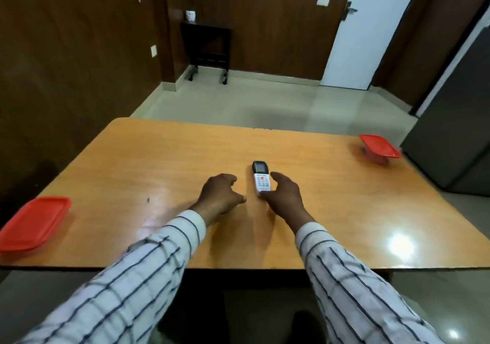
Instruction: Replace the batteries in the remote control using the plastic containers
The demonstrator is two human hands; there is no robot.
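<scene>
A white remote control (261, 177) with a dark screen and an orange button lies face up in the middle of the wooden table (159, 163). My right hand (285, 195) is at its near end, fingers spread along its right side and touching it. My left hand (221, 195) rests on the table a little to the left of the remote, fingers loosely curled and holding nothing. One red-lidded plastic container (34, 223) sits at the table's near left corner. Another red container (379, 148) stands at the far right edge.
A dark cabinet or fridge (456, 120) stands right beside the table's right side. Beyond the table are a tiled floor, a small black rolling stand (206, 49) against the wood-panelled wall, and a white door (371, 28).
</scene>
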